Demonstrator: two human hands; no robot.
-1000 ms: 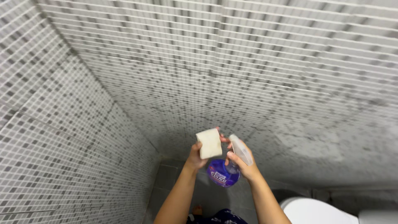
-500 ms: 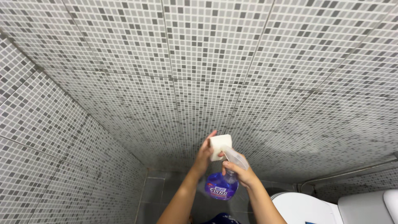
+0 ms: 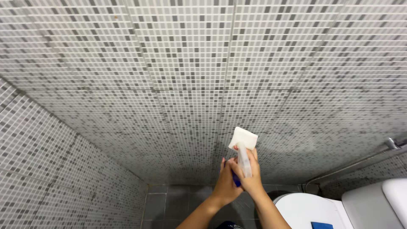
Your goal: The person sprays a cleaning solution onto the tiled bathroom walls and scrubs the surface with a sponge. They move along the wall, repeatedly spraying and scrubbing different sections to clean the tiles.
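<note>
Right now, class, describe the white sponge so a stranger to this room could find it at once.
Start at the mosaic-tiled wall and drop to the two hands raised before it. The white sponge sticks up above them, a plain flat block, unlike the clear spray head just below.

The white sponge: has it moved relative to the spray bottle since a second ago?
Yes. The white sponge now sits above the spray bottle nozzle, nearer the mosaic tile wall; earlier it was left of the trigger head.

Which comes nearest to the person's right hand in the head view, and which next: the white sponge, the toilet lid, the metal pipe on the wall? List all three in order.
From the right hand:
1. White sponge, just above the fingers.
2. Toilet lid, lower right.
3. Metal pipe, far right along the tiled wall.
</note>
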